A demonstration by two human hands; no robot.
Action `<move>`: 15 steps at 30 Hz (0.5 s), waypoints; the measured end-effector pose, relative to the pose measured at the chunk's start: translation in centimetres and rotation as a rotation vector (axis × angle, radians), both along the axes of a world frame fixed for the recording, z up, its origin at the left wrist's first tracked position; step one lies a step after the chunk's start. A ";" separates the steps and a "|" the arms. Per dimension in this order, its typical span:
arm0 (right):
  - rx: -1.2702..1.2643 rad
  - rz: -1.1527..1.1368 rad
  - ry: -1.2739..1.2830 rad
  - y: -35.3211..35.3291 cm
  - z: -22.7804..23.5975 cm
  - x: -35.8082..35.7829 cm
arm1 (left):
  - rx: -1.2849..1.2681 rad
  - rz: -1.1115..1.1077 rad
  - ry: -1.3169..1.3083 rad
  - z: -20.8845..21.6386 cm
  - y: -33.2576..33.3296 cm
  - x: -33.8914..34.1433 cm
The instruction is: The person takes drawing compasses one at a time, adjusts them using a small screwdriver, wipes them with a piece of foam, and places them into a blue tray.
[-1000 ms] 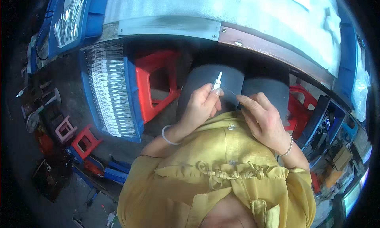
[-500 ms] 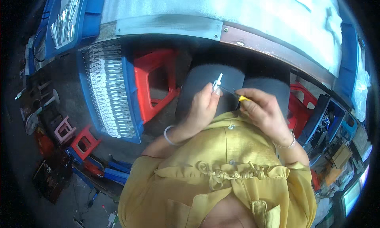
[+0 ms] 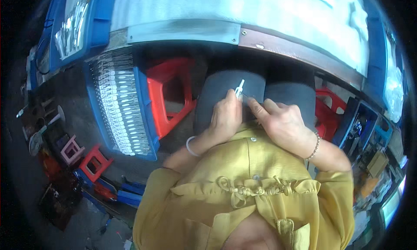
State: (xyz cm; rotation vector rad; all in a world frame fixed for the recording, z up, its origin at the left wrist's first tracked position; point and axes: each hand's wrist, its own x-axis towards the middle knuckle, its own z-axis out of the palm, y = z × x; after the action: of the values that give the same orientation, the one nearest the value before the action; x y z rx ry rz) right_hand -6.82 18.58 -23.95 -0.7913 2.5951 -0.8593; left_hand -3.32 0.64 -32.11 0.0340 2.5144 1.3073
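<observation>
Above my lap, my left hand (image 3: 226, 112) is closed on a small white plastic piece (image 3: 239, 87) whose tapered tip points up and away from me. My right hand (image 3: 280, 122) is wrapped round a slim screwdriver-like tool, its back turned up and its index finger stretched toward the white piece. Only the thin metal shaft (image 3: 245, 96) of that tool shows, reaching to the side of the piece; the yellow handle is hidden in my fist. Exactly where the shaft's end touches is too small to make out.
Left of my legs stands a blue crate (image 3: 150, 141) with rows of white-handled parts. A red stool (image 3: 157, 106) is beside it. Ahead runs the pale worktable (image 3: 182, 31), a blue bin (image 3: 100, 28) of white pieces at its left. A dark blue bin (image 3: 354, 130) sits at right.
My right hand has turned over and moved left, closer to my left hand, so the yellow handle has gone out of sight. My left hand's fingers have turned, its back now showing.
</observation>
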 end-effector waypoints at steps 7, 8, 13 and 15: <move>-0.056 -0.094 -0.069 -0.3 -2.1 0.0 | -0.004 0.036 0.012 -0.3 0.0 -0.4; -0.236 -0.227 -0.136 -0.3 -2.8 0.2 | -0.036 0.033 0.014 -0.2 0.0 -0.5; -0.521 -0.659 -0.929 0.1 -2.8 -0.1 | -0.117 -0.016 0.099 -0.5 -0.2 -0.7; -0.388 -0.430 -0.632 0.6 -2.0 -0.1 | 0.077 0.014 0.103 -1.0 -0.4 -0.1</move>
State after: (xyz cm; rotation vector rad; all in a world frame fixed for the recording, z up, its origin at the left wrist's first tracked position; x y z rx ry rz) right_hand -6.87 19.15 -25.96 0.0052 2.0644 -1.4791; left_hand -3.46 0.27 -33.10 0.1029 2.5517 1.4428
